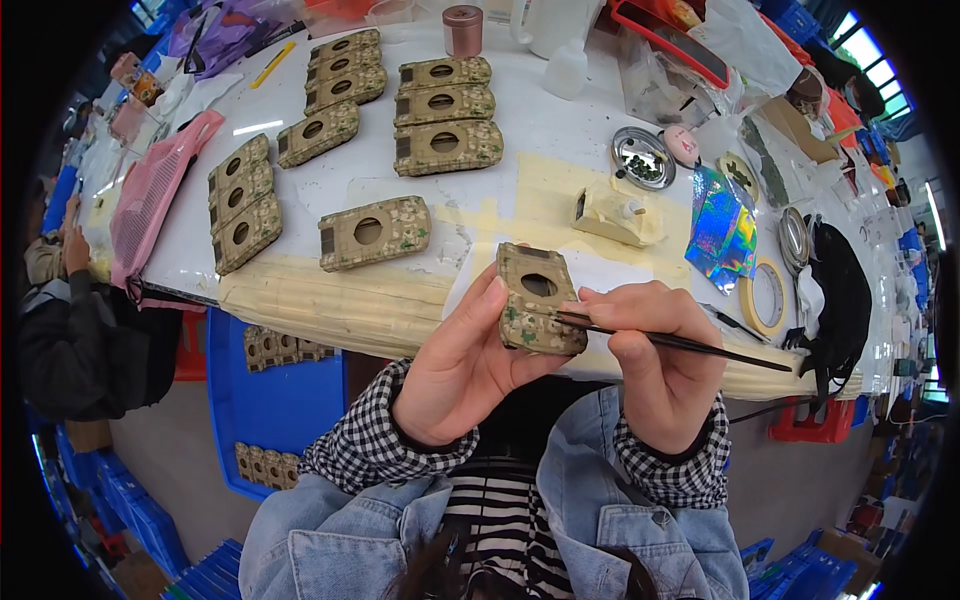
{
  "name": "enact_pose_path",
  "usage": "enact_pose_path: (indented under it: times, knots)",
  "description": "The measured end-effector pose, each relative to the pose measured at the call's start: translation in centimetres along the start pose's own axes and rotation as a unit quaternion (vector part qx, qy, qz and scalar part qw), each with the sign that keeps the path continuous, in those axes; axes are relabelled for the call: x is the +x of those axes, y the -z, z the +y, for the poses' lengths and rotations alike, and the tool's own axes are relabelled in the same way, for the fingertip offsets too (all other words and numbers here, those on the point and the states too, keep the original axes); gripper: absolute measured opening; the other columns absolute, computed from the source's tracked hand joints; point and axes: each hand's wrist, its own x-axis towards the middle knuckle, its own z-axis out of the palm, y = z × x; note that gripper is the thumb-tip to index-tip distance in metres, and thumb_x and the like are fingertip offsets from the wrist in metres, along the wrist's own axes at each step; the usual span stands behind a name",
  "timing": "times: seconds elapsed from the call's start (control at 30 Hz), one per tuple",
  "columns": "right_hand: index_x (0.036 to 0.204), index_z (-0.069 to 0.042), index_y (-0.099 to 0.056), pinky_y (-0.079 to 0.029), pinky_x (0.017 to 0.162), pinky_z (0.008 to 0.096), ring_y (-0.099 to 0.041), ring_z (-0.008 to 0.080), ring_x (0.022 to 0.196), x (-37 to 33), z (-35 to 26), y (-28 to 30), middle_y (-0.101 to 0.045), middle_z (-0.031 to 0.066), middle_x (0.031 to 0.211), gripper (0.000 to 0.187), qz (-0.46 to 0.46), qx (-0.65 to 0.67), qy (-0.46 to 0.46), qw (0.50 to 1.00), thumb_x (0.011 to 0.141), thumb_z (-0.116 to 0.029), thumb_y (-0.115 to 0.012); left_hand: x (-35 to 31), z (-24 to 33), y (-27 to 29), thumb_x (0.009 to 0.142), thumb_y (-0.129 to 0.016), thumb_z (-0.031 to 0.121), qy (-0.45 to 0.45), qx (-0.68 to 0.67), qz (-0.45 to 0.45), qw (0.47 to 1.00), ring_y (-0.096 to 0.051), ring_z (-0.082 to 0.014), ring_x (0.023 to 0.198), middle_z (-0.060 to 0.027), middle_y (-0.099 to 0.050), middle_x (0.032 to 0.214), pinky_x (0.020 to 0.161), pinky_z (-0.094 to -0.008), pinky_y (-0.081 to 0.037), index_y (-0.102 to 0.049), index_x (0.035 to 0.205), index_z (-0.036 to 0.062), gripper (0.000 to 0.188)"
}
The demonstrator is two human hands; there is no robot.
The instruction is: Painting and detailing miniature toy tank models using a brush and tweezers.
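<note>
At one table (550,130), left hand (455,365) grips one camouflage hull (532,315) — right hand (665,375), one tweezers (690,344).

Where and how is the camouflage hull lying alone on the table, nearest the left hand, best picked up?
Grip the camouflage hull by its two long sides, probably from above: it lies flat, apart from the other hulls, leaving both sides exposed.

Camo hulls (472,147) are lying on the bench (535,130), upper left; a tin (462,31) is standing at top centre; foil (720,230) and tape (748,300) are resting at right.
</note>
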Motion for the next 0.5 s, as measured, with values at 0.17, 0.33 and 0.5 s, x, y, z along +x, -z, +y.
enact_pose_path:
  times: [0.17,0.33,0.5]
  knots:
    - [0.099,0.003,-0.064,-0.048,0.083,0.0335,-0.062,0.0224,0.089,0.5,-0.3,0.7,-0.067,0.0127,0.094,0.015,0.020,-0.036,0.043,0.998,0.087,-0.005,-0.064,0.0,0.0,0.3,0.103,-0.029,0.035,0.006,-0.041,0.020,0.999,-0.052,-0.0314,0.120,-0.0228,-0.041,0.138,0.099,-0.0408,-0.049,-0.028,0.141,0.0017,0.051]
    - [0.099,0.001,-0.062,-0.045,0.079,0.0314,-0.058,0.0216,0.083,1.6,0.6,2.0,-0.062,0.0090,0.084,0.012,0.144,-0.186,0.087,0.968,0.087,-0.003,-0.061,0.2,-0.1,0.6,0.103,-0.030,0.035,-0.008,-0.071,0.007,0.997,-0.051,-0.0360,0.119,-0.0283,-0.035,0.140,0.100,-0.0414,-0.049,-0.023,0.143,-0.0011,0.055]
    - [0.090,-0.003,-0.065,-0.045,0.070,0.0322,-0.056,0.0252,0.077,3.2,2.2,4.1,-0.060,0.0099,0.077,0.015,0.134,-0.444,0.114,0.879,0.077,-0.002,-0.072,0.3,-0.2,1.2,0.103,-0.030,0.035,-0.010,-0.138,-0.016,0.990,-0.051,-0.0360,0.119,-0.0295,-0.034,0.140,0.101,-0.0420,-0.048,-0.022,0.143,-0.0015,0.055]
